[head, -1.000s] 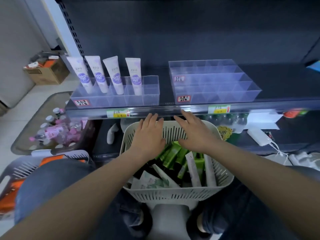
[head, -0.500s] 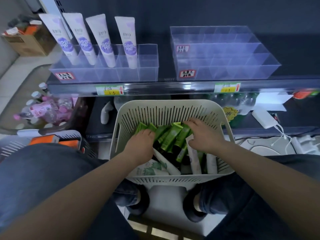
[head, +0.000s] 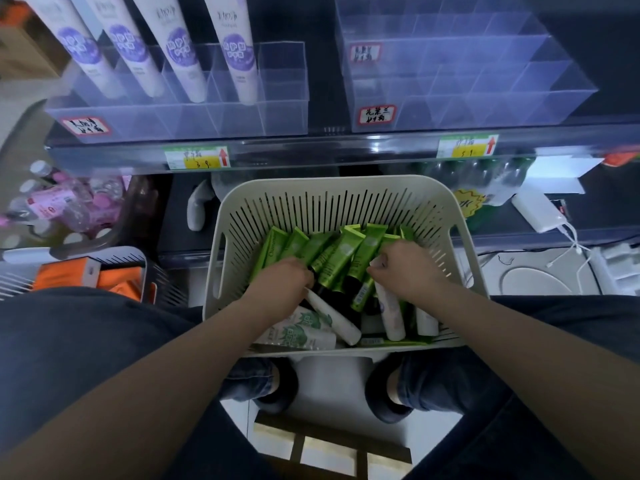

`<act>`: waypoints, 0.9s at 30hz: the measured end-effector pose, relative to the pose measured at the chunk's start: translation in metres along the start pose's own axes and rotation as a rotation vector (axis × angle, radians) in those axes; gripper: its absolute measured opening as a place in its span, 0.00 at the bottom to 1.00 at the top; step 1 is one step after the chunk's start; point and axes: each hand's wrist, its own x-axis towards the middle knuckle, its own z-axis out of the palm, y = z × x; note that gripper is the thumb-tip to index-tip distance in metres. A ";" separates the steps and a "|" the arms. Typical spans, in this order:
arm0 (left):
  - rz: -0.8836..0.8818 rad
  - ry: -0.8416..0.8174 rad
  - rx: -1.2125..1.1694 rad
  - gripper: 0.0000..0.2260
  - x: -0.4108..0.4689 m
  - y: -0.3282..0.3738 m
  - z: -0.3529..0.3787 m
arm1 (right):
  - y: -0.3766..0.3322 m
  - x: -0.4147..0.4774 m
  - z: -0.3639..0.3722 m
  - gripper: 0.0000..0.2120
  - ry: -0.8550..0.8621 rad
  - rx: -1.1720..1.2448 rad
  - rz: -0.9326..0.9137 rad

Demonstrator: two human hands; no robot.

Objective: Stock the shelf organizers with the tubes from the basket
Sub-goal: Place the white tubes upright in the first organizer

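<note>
Deeper in basket (head: 332,183) than before, left hand (head: 282,284) and right hand (head: 403,270) curl apart among green tubes (head: 341,252), grip unclear; best pull one tube cleanly

Basket (head: 329,182): cream plastic, walls patterned with narrow dark vertical slots. Green tubes (head: 341,254) inside: bright lime, pale print, black caps. White tubes (head: 298,332) beside them: white with a green leaf motif. Left organizer (head: 284,109) and right organizer (head: 519,98): clear, blue-violet tint. Labels (head: 86,126) on the organizers: white, red border, black handwriting. Shelved tubes (head: 239,53): white with a round purple emblem. Shelf edge (head: 311,150): dark, glossy. Price tags (head: 197,157): green and yellow, red arrow. Trousers (head: 86,341): dark blue.
</note>
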 end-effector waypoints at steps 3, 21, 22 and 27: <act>0.020 0.004 0.006 0.10 0.003 -0.002 0.000 | -0.002 -0.001 0.000 0.11 -0.013 0.037 0.009; 0.092 -0.044 0.111 0.10 0.000 -0.005 -0.002 | 0.010 -0.005 -0.014 0.09 -0.020 0.183 0.183; 0.084 -0.059 0.091 0.09 -0.001 -0.003 -0.004 | 0.010 -0.005 -0.015 0.09 -0.020 0.186 0.184; 0.048 -0.064 -0.034 0.08 -0.012 0.004 -0.014 | 0.007 -0.010 -0.023 0.11 0.000 0.218 0.177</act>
